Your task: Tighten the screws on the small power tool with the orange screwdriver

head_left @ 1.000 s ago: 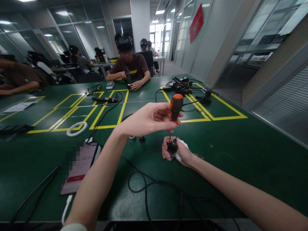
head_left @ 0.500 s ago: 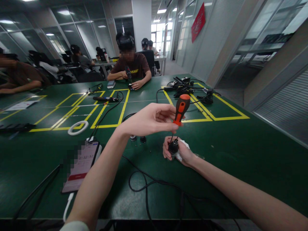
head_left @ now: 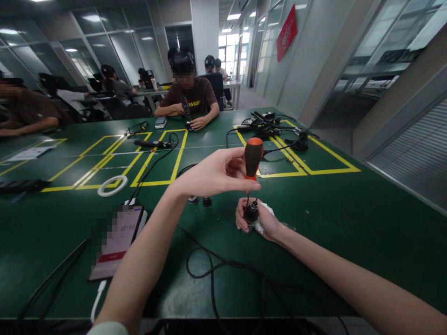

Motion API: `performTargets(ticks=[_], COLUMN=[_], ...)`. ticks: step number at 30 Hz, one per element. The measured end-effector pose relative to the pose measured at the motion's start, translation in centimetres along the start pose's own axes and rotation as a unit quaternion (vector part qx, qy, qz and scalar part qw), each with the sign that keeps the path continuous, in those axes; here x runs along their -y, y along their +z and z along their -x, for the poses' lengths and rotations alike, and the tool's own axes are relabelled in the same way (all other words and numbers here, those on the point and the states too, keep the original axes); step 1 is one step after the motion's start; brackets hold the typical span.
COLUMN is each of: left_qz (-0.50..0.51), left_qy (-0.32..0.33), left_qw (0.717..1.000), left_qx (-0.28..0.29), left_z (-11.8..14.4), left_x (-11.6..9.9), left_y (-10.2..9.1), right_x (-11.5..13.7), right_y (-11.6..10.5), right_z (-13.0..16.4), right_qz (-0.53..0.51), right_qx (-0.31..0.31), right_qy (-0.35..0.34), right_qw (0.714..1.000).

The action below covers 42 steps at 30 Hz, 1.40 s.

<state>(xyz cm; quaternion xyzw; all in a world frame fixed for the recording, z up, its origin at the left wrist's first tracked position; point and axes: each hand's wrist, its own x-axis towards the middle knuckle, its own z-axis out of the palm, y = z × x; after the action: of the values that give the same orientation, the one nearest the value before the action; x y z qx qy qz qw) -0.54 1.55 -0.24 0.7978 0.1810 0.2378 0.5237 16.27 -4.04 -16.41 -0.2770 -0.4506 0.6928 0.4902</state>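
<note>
Closest to us, a black cable [head_left: 209, 270] curls on the green table [head_left: 349, 232], below both arms. A phone [head_left: 117, 242] lies flat well to the left of our fingers, with a white cord [head_left: 97, 300] at its near end.

Our right hand [head_left: 260, 221] rests on the table. Its fingers [head_left: 240, 218] are curled snug around a small black part [head_left: 250, 213], which stands upright in them. A bit of white cloth [head_left: 267, 209] pokes out behind that hand.

Right above it is our left hand [head_left: 216, 174]. Its fingers [head_left: 244, 186] pinch the low end of an orange and black screwdriver [head_left: 253, 158]. The screwdriver stands almost straight up, and its thin tip goes down into the top of the black part.

Two little black caps [head_left: 198, 201] sit on the table just left of our right hand, under our left wrist.

Farther out, to the left of our fingers, a white ring [head_left: 112, 185] lies by the yellow lines [head_left: 174, 158]. Past the screwdriver, to the right, there is a heap of black wires [head_left: 268, 125].

At the far side of the table a person [head_left: 188, 100] sits facing us, with both hands on the table. Another person's arm [head_left: 28, 124] rests at the far left.
</note>
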Motion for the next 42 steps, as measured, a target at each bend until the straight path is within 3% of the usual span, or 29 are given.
performTargets(ticks=[9, 14, 17, 22, 27, 42], left_qz=[-0.018, -0.049, -0.017, 0.041, 0.044, 0.047], left_qy=[-0.002, 0.017, 0.017, -0.016, -0.003, -0.016], left_qw=[1.000, 0.998, 0.999, 0.999, 0.999, 0.999], left_qx=[-0.001, -0.029, -0.038, -0.015, 0.028, 0.016], left_z=[0.00, -0.15, -0.16, 0.02, 0.04, -0.18], left_x=[-0.18, 0.00, 0.11, 0.17, 0.20, 0.06], left_y=[-0.04, 0.27, 0.62, 0.56, 0.08, 0.30], right_x=[0.23, 0.17, 0.07, 0.01, -0.01, 0.03], right_y=[0.14, 0.05, -0.03, -0.05, -0.09, -0.09], right_z=[-0.06, -0.02, -0.04, -0.10, -0.02, -0.08], right_qz=[0.003, 0.004, 0.004, 0.003, 0.000, -0.009], right_qx=[0.002, -0.003, -0.002, -0.006, -0.001, 0.000], right_qy=[0.001, 0.006, 0.008, 0.009, 0.004, 0.006], right_qw=[1.000, 1.000, 1.000, 1.000, 1.000, 1.000])
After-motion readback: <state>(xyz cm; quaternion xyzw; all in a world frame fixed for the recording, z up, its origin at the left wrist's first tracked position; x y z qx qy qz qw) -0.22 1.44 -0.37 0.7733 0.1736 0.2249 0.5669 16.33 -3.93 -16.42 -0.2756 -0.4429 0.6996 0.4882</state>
